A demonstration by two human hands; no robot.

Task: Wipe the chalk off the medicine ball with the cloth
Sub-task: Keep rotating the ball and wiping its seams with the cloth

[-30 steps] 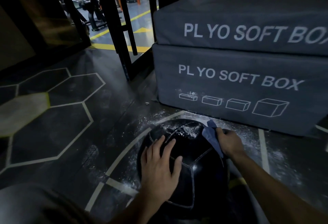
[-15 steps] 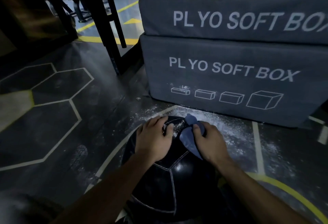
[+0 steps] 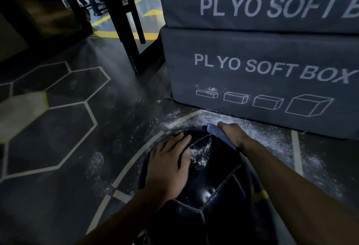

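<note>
Gym floor (image 3: 58,128), dim light: at far left, hexagon outlines marked on dark matting, one hexagon (image 3: 21,112) filled pale; a dusty shoe print (image 3: 96,162) sits nr the curved floor line. Centre, a black medicine ball (image 3: 211,192) w/ stitched panels rests on the floor, close to the camera. The person's left hand (image 3: 169,169) lies flat on the ball's upper left side, fingers straight & spread over the curve, pressing on it, gripping nothing. Just right of that hand's fingertips, a smear of white chalk (image 3: 200,153) shows on the ball's top panel, between the two hands. At the ball's far upper right edge, the right hand (image 3: 233,134) is curled round a bunched blue-grey cloth (image 3: 217,134), which sticks out past the knuckles & trails down under the palm against the ball; cloth sits right of the chalk smear, not over it. More loose chalk powder (image 3: 258,132) is scattered on the floor beyond & right of the ball. Behind, upper right, two grey padded boxes (image 3: 262,81) stacked one on the other, each printed "PLYO SOFT BOX"; black steel frame legs (image 3: 128,31) stand to their left, w/ yellow floor lines beyond.
</note>
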